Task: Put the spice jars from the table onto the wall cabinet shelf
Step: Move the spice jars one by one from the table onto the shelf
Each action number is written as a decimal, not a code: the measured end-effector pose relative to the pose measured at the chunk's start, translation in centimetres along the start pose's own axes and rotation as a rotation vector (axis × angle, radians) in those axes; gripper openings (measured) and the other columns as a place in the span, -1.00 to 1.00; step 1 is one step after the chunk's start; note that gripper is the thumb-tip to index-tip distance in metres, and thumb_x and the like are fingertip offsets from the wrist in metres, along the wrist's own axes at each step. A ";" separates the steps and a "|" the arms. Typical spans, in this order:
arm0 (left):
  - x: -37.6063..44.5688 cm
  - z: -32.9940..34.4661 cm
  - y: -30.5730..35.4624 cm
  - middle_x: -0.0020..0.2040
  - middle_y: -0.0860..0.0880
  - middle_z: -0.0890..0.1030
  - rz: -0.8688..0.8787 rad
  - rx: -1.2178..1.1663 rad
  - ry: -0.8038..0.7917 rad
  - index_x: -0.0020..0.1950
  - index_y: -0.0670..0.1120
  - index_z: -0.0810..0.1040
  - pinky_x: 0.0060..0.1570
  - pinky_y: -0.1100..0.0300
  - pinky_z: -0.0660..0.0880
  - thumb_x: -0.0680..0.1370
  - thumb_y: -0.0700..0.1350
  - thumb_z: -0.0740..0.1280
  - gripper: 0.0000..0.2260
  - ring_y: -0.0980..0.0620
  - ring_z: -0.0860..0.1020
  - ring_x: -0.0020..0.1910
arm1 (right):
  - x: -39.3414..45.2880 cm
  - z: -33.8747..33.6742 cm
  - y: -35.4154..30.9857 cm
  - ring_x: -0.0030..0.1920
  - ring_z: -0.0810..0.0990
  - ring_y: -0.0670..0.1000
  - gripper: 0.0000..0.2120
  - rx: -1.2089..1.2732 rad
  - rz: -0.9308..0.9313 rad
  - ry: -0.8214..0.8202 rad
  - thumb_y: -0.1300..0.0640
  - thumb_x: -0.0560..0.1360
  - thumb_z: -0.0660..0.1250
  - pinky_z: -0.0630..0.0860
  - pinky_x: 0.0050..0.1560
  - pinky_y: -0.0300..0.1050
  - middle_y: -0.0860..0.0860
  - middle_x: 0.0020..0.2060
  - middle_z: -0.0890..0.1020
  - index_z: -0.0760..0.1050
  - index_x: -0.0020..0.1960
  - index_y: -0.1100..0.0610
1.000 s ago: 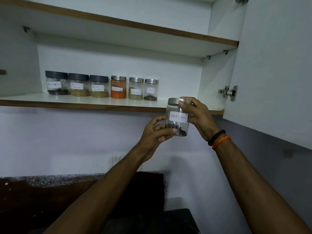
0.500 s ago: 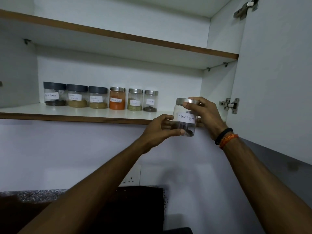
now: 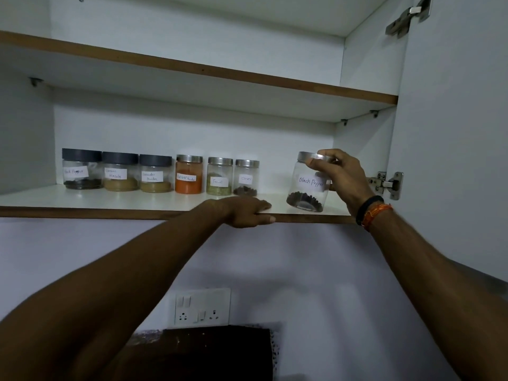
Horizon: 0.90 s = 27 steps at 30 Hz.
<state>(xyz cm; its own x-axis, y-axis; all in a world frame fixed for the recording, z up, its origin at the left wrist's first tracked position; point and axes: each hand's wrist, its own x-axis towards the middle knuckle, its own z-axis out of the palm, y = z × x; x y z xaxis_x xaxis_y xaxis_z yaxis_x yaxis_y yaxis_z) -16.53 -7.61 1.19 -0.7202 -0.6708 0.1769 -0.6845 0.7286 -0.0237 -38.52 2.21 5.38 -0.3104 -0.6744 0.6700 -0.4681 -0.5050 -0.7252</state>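
My right hand [image 3: 339,174] grips the silver lid of a clear jar labelled Black Pepper [image 3: 306,188], tilted, its base at or just above the lower shelf [image 3: 137,203] near the right end. My left hand [image 3: 244,211] lies flat on the shelf's front edge, holding nothing. Several labelled spice jars stand in a row at the back: three with dark lids [image 3: 119,171], an orange one [image 3: 188,174], a fennel jar [image 3: 219,176] and a cloves jar [image 3: 246,177].
The open cabinet door [image 3: 453,133] with its hinge [image 3: 387,184] stands just right of my right hand. An upper shelf [image 3: 220,71] hangs above. A wall socket panel [image 3: 202,306] and a dark counter [image 3: 206,350] lie below.
My right hand has lifted the Black Pepper jar up onto the shelf level. My left hand let go of the jar and came to rest on the shelf edge.
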 end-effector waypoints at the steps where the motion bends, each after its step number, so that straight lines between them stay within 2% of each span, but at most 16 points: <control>1: 0.4 0.0 0.0 0.59 -0.07 0.23 -0.001 -0.008 -0.021 0.61 -0.04 0.14 0.50 0.01 0.14 0.64 0.26 0.07 -0.38 -0.07 0.21 0.56 | 0.6 0.2 0.2 0.17 0.62 0.14 -0.61 -0.014 -0.005 -0.004 -0.03 0.46 0.51 0.61 0.18 0.19 0.08 0.15 0.61 0.57 0.22 0.09; 6: 1.4 0.0 -0.2 0.63 -0.03 0.12 0.016 -0.001 -0.054 0.63 0.03 0.06 0.53 -0.01 0.02 0.62 0.32 0.04 -0.35 -0.05 0.09 0.60 | 4.2 1.7 1.4 0.18 0.60 0.14 -0.64 -0.043 -0.006 -0.024 -0.03 0.45 0.52 0.61 0.18 0.20 0.06 0.16 0.60 0.56 0.17 0.09; 12: 1.5 0.1 -0.2 0.62 -0.06 0.16 0.025 0.022 -0.033 0.62 0.04 0.09 0.52 -0.04 0.07 0.62 0.32 0.04 -0.35 -0.07 0.13 0.59 | 8.3 4.2 3.9 0.15 0.60 0.12 -0.56 -0.092 0.021 -0.075 -0.02 0.45 0.51 0.61 0.19 0.14 0.05 0.18 0.58 0.51 0.26 0.04; 16: 1.4 0.0 -0.1 0.60 -0.07 0.20 0.035 0.039 -0.021 0.62 0.04 0.11 0.51 -0.04 0.13 0.61 0.32 0.05 -0.36 -0.08 0.18 0.57 | 10.4 6.1 5.9 0.14 0.60 0.11 -0.55 -0.159 0.018 -0.117 -0.05 0.42 0.53 0.60 0.17 0.06 0.06 0.16 0.60 0.49 0.24 0.01; 22: 1.4 -0.3 -0.1 0.59 -0.08 0.24 0.047 0.019 -0.020 0.61 0.00 0.15 0.49 -0.01 0.16 0.63 0.29 0.08 -0.37 -0.07 0.23 0.54 | 12.2 8.8 9.1 0.15 0.60 0.16 -0.54 -0.162 0.057 -0.142 -0.07 0.43 0.54 0.59 0.21 0.15 0.10 0.20 0.58 0.49 0.22 0.05; 27: 1.5 -0.4 0.0 0.60 -0.07 0.22 0.048 -0.002 -0.017 0.61 -0.02 0.15 0.50 0.02 0.13 0.63 0.26 0.10 -0.38 -0.06 0.20 0.56 | 13.8 9.9 9.9 0.21 0.57 0.18 -0.53 -0.096 0.106 -0.152 -0.03 0.39 0.58 0.58 0.23 0.19 0.09 0.21 0.59 0.52 0.21 0.07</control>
<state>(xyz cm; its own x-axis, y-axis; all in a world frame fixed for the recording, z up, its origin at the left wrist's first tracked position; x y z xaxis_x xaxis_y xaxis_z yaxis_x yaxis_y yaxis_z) -17.51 -8.56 1.84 -0.7539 -0.6375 0.1588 -0.6491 0.7601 -0.0297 -39.25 -17.42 5.85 -0.2375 -0.7982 0.5536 -0.5187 -0.3777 -0.7670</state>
